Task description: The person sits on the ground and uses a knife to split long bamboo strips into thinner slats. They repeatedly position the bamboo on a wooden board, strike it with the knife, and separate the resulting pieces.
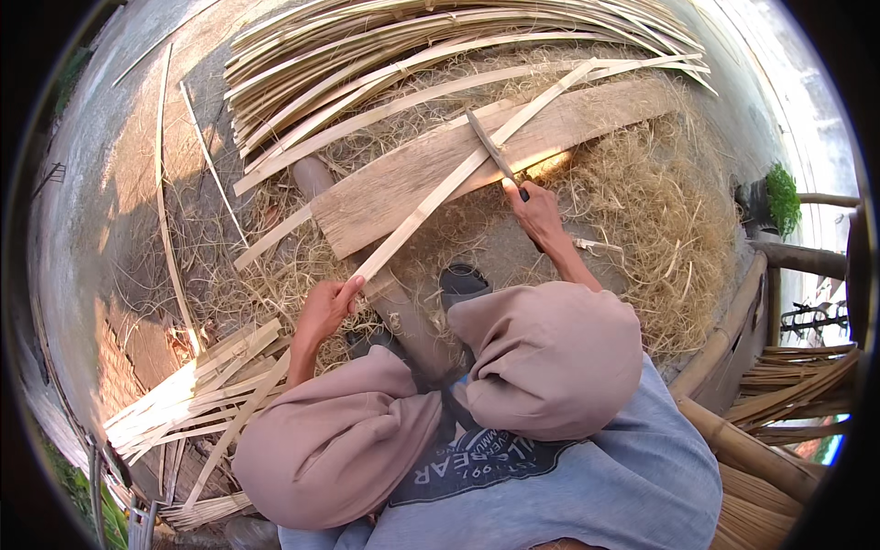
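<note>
My left hand (324, 310) is closed around the near end of a long, pale bamboo strip (423, 207). The strip slants away to the upper right, across a wide wooden board (367, 209). In my right hand (535, 218) is the dark handle of a knife (489, 142), fingers wrapped round it. The knife's blade lies across the strip above the board, pointing away to the upper left. Whether its edge bites into the strip cannot be made out.
A big bundle of bamboo strips (367, 78) lies beyond the board. Curly shavings (674, 229) heap up at the right. More split strips (197, 394) are stacked at the lower left, and a bamboo pole (742, 449) runs along the right. A potted plant (782, 200) stands farther right.
</note>
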The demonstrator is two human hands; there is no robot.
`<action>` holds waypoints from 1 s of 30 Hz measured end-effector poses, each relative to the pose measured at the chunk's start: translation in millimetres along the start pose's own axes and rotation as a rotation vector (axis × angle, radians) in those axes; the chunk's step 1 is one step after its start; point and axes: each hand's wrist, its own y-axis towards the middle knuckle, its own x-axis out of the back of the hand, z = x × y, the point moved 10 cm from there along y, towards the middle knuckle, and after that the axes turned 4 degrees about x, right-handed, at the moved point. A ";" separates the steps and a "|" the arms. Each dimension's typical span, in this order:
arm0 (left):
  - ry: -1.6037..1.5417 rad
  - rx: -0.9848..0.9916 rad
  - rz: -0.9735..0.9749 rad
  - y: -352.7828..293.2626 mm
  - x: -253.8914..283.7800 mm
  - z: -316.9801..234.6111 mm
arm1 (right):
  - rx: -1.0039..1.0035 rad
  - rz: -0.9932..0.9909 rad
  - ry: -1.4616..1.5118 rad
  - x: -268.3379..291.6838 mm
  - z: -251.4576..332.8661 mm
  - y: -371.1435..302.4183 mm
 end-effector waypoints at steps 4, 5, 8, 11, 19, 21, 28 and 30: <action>-0.034 0.021 0.057 -8.0 -48.9 0.9 | 0.209 -0.043 -0.189 25.8 -7.8 -57.0; 0.001 0.014 0.013 -9.6 -15.8 8.8 | 0.347 -0.091 -0.194 14.5 6.5 -45.2; -0.002 0.047 0.033 -25.9 4.2 45.5 | -0.062 -0.225 0.034 71.4 -82.7 30.6; 0.090 0.075 -0.038 -13.4 16.3 55.4 | 0.063 -0.178 -0.098 59.7 -22.8 14.1; -0.017 0.166 0.066 -55.8 26.1 84.1 | -0.192 -0.283 -0.055 108.9 -119.5 42.2; -0.017 0.219 0.088 -44.3 29.3 92.1 | -0.192 -0.363 -0.105 141.0 -128.0 57.2; 0.056 -0.463 -0.498 -33.5 -7.3 -30.0 | 0.011 -0.155 0.144 8.7 -20.7 -3.2; 0.330 -0.387 -0.482 -16.8 -21.1 -58.1 | 0.075 0.002 0.154 -30.5 14.2 -52.3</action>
